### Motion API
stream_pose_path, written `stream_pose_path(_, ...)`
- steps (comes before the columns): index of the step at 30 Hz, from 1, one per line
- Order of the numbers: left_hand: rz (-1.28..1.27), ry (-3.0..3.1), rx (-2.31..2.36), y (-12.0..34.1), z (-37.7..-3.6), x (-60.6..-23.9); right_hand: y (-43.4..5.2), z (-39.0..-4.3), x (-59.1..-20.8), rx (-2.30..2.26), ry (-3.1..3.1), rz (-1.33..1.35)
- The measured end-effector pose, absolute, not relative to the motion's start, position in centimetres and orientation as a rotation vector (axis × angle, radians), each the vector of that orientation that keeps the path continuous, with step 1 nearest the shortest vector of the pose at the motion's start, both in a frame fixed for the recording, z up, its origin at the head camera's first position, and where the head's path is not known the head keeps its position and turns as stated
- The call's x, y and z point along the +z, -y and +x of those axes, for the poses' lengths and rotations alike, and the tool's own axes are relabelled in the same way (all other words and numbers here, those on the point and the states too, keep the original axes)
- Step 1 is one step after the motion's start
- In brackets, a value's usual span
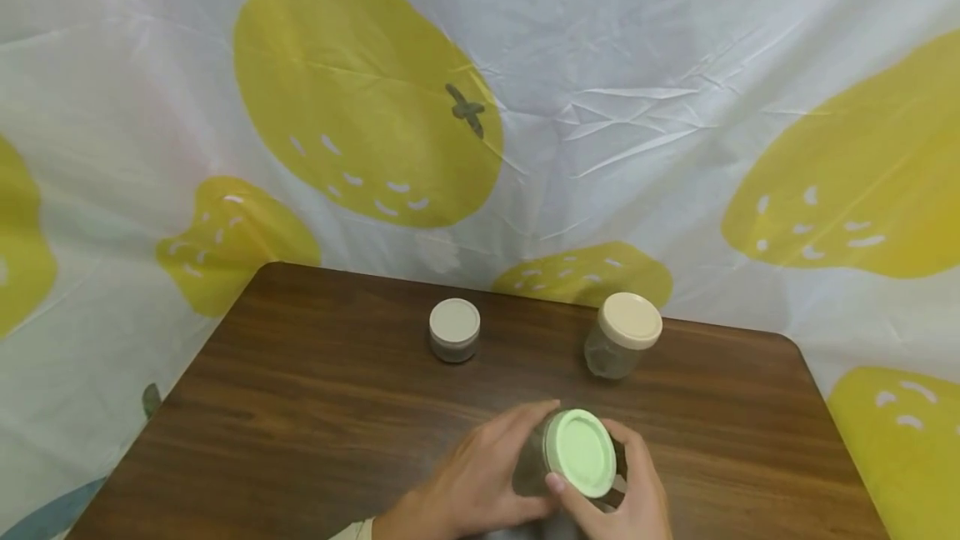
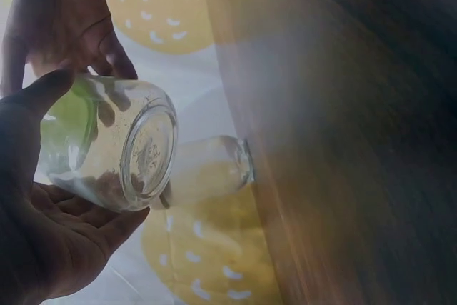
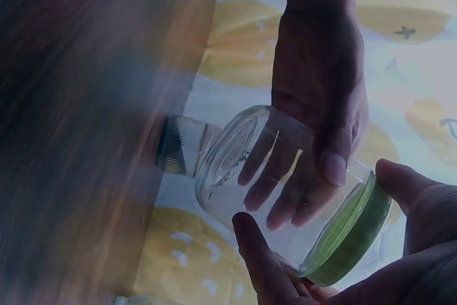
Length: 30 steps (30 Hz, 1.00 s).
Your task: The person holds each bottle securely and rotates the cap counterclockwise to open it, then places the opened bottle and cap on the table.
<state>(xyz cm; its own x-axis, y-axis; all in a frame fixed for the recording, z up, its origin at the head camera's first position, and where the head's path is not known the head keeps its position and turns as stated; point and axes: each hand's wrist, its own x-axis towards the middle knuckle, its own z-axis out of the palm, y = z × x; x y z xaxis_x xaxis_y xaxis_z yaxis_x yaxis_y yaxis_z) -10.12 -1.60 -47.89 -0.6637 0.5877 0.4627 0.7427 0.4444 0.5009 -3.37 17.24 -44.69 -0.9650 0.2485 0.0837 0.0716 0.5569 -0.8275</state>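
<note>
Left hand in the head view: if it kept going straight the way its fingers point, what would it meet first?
The left hand already holds the green-lidded jar. Beyond that, probably the cream-lidded jar, though depth is unclear.

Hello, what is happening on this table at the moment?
A person holds a clear glass jar with a light green lid in both hands above the near edge of a brown wooden table. The left hand wraps the jar's body, and the right hand has its fingers on the lid's rim. The jar is tilted and looks nearly empty. Farther back, two other closed jars stand untouched: a short jar with a white lid and a jar with a cream lid.
</note>
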Motion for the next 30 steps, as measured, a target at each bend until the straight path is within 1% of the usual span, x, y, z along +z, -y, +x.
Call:
stream_pose_path(4,-1.183,2.463,-0.974,1.6,-9.9,-48.0,-17.4,-3.1,-44.9,1.358,2.608,-0.279)
stream_pose_path(15,-1.234,2.49,-1.075,1.8,-9.5,-48.1,-17.5,-2.3,-44.2,1.606,2.663,-0.405)
stream_pose_path(21,-1.206,2.466,-1.126,2.1,-9.4,-48.2,-17.7,-2.5,-44.6,1.582,2.721,-0.288)
stream_pose_path(27,-1.183,2.445,-1.055,2.1,-9.6,-48.2,-18.4,-3.0,-44.9,1.172,2.831,-0.043)
stream_pose_path(30,-1.169,2.453,-1.02,2.1,-9.7,-48.2,-18.6,-3.3,-44.7,1.009,2.809,0.035)
